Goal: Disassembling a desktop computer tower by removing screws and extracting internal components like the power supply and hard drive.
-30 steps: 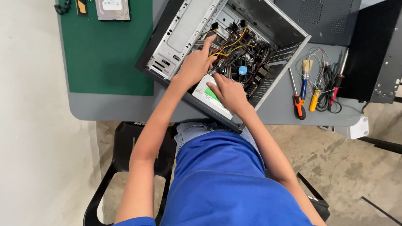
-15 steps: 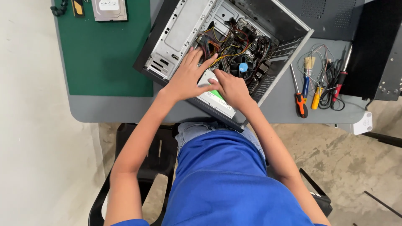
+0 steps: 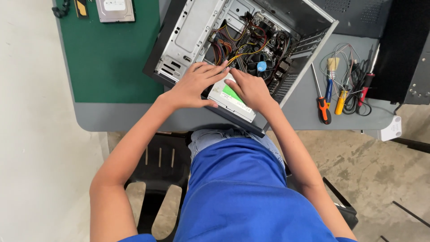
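1. An open metal computer case [image 3: 188, 36] lies on the grey table [image 3: 134, 118], tangled coloured cables [image 3: 244, 42] inside.
2. A flat silver drive [image 3: 230, 98] with a green label sits at the case's near edge.
3. The left hand [image 3: 195, 85] rests flat, fingers spread, on the drive's left side, gripping nothing.
4. The right hand [image 3: 251, 89] presses flat on its right side, fingers nearly together.

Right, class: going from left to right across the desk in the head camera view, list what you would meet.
Green mat → hard drive lying on it → open computer case → left hand → right hand, both on the drive in the case → orange-handled screwdriver → brush → red-handled tool.
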